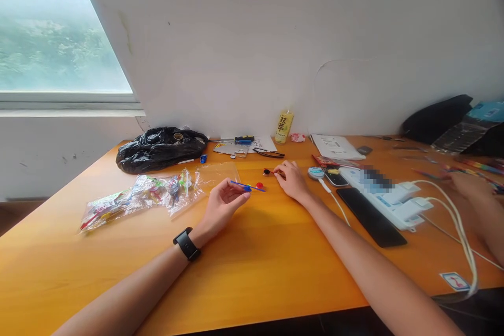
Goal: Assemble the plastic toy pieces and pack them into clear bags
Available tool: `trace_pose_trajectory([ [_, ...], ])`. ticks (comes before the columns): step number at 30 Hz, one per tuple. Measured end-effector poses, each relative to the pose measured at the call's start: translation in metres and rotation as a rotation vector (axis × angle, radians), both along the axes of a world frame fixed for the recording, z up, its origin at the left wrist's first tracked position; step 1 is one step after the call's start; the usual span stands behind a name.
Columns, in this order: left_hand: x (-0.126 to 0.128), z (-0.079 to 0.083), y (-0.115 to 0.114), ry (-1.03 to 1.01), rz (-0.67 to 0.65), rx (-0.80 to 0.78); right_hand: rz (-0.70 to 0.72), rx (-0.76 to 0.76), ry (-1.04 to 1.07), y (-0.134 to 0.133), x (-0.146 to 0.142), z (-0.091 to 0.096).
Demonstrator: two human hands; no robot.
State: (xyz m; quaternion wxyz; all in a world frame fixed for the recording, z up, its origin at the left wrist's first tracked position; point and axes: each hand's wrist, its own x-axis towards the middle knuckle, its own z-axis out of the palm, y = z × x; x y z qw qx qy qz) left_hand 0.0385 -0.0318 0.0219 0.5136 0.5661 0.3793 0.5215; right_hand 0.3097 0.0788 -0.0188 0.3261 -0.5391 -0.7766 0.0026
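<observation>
My left hand point(222, 203) rests on the orange table point(252, 268), fingers pinched round a thin blue stick point(247, 186) with a small blue piece on it. A small red round part point(259, 185) lies just past the stick. My right hand point(290, 178) lies farther back, fingers curled on a small black and red piece point(268, 171) at its fingertips. A black watch point(187, 244) is on my left wrist.
Clear plastic bags of small colourful parts point(149, 194) lie to the left, a black plastic bag point(159, 148) behind them. A screwdriver point(244, 139), papers and a yellow carton point(284, 126) stand by the wall. A phone point(370, 216), power strip point(388, 197) and cables lie right. Another person's hand point(470, 186) is at far right.
</observation>
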Motion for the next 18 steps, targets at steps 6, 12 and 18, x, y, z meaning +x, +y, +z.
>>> trace_pose_trajectory([
  [6, 0.0, -0.006, -0.002, 0.171, -0.086, 0.16, -0.006, 0.036, 0.152, -0.001, -0.002, 0.003],
  [12, -0.001, -0.011, -0.001, 0.607, -0.074, 0.459, 0.104, -0.039, 0.451, -0.011, -0.017, 0.013],
  [18, -0.005, -0.022, 0.007, 0.775, -0.01, 0.587, 0.24, -0.161, 0.534, -0.027, -0.037, 0.019],
])
